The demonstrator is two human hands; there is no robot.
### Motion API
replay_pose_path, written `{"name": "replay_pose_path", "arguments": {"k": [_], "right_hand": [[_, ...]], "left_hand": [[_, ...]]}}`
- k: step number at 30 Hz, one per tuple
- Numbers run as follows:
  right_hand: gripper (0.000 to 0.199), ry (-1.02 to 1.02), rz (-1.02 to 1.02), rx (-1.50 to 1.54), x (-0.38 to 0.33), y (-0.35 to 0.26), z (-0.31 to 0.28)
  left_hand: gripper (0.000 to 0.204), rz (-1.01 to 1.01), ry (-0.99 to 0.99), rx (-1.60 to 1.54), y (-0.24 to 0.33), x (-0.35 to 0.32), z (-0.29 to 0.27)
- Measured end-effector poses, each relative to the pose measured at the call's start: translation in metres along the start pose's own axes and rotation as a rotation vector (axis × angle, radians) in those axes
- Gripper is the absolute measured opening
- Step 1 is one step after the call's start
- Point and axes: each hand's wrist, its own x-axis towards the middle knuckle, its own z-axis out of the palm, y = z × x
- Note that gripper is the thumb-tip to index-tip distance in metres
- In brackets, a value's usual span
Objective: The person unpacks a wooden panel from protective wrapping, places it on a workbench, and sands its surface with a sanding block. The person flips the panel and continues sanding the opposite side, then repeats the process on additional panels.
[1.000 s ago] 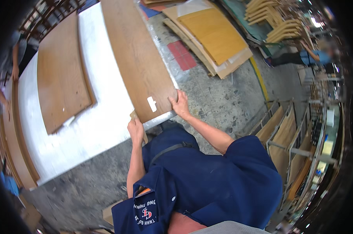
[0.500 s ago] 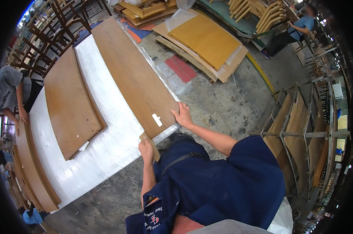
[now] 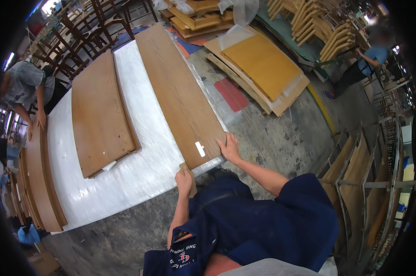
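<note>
The left hand (image 3: 184,178) pinches a small tan sanding block (image 3: 189,177) against the near end edge of a long brown wooden panel (image 3: 178,94) — grip closed on the block. The right hand (image 3: 229,148) lies flat, fingers spread, on the panel's near right corner, pressing rather than gripping. The panel rests on a white-covered bench (image 3: 139,175), its near end at the bench edge, a small white tag (image 3: 199,148) by that end. It looks stiff, smooth and fairly heavy for its length — best held by both long edges. A wider curved panel (image 3: 102,115) lies well apart to the left. Another person (image 3: 26,89) leans over stacked boards at far left
</note>
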Motion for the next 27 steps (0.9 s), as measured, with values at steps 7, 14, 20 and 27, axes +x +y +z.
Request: {"name": "replay_pose_path", "arguments": {"k": [7,14,20,27], "right_hand": [[0.056,-0.022,0.009,-0.056,0.002,0.002,0.001],[0.056,-0.030,0.032,-0.057,0.000,0.002,0.001],[0.057,0.003,-0.010,-0.049,0.001,0.006,0.004],[0.058,-0.054,0.066,-0.082,0.003,0.007,0.004]], "left_hand": [[0.040,0.103,0.009,0.040,0.003,0.021,-0.003],[0.040,0.036,0.053,-0.214,-0.015,0.006,0.010],[0.036,0.076,0.065,-0.103,-0.019,0.003,0.007],[0.035,-0.109,-0.128,-0.598,-0.030,-0.020,-0.008]]}}
